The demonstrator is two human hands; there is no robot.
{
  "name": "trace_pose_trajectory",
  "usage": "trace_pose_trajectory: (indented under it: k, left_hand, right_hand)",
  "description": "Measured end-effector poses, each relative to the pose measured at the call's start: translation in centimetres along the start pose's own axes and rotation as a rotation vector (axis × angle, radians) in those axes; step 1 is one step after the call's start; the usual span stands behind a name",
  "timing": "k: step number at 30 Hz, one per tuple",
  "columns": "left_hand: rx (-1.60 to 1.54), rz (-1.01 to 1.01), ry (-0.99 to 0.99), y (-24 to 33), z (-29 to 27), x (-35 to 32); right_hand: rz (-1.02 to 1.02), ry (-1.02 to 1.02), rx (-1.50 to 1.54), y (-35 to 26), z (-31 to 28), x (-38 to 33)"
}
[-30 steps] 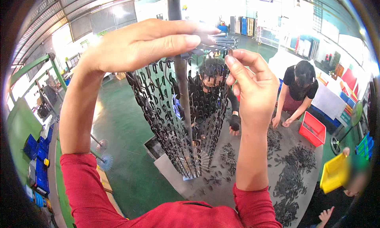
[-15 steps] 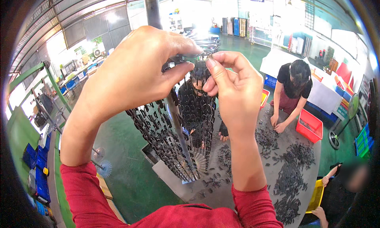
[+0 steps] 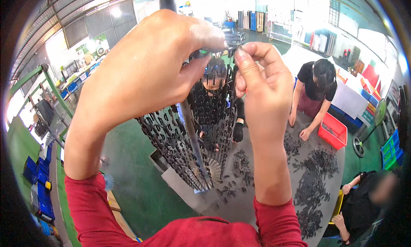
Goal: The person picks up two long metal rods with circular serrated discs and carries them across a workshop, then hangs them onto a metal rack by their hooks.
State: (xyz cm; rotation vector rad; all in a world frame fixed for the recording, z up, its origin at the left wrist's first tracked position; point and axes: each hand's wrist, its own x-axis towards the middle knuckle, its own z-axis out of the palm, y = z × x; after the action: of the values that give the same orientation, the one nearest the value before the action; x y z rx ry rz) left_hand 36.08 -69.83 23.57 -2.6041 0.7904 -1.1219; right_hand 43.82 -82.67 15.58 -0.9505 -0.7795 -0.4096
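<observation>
My left hand (image 3: 154,62) is raised and curled at the top of a hanging rack, its thumb and fingertips bent around something dark that I cannot make out. Close beside its fingertips, my right hand (image 3: 267,77) pinches a small black piece (image 3: 237,50) between thumb and forefinger. Below both hands hang strands of small black curved pieces (image 3: 160,133), spread around a grey metal pole (image 3: 191,127). Spoke-like rods (image 3: 234,36) fan out at the top of the rack, partly hidden by my hands.
A grey round table (image 3: 274,191) carries heaps of black pieces (image 3: 314,182). One co-worker (image 3: 317,82) stands at its far right by a red basket (image 3: 333,131); another (image 3: 209,105) is behind the strands. At lower right a third person (image 3: 364,208) holds a yellow basket (image 3: 338,206).
Both hands have shifted slightly up and right in the picture, still close together. The co-worker behind the strands shows more clearly. The person at lower right has moved the yellow basket lower.
</observation>
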Motion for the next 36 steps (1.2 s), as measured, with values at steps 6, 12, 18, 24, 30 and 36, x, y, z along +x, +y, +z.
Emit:
trace_pose_trajectory:
  k: [6, 12, 18, 24, 30, 36]
  left_hand:
    - [-0.212, -0.054, 0.008, 0.7, 0.5, 0.2]
    - [-0.159, -0.074, 0.004, -0.4, 0.2, -0.8]
    - [-0.262, -0.157, -0.031, -0.8, 0.2, -1.2]
    - [-0.224, -0.121, -0.084, -1.0, -0.8, -0.9]
    - [-0.123, -0.084, -0.161, -0.4, -1.6, 0.1]
    - [-0.006, -0.024, -0.069, -0.4, -0.4, -0.1]
  right_hand:
    - [0.021, 0.021, 0.001, 0.0, -0.4, -0.1]
    - [-0.022, 0.158, -0.032, -0.3, -2.4, 0.0]
    - [0.048, 0.059, -0.250, 0.4, -6.4, 0.8]
    - [-0.178, -0.075, -0.418, 1.0, -3.9, 0.1]
    - [-0.185, -0.040, -0.408, 1.7, -0.5, -1.0]
    - [-0.227, -0.031, -0.431, 3.4, 0.1, -1.0]
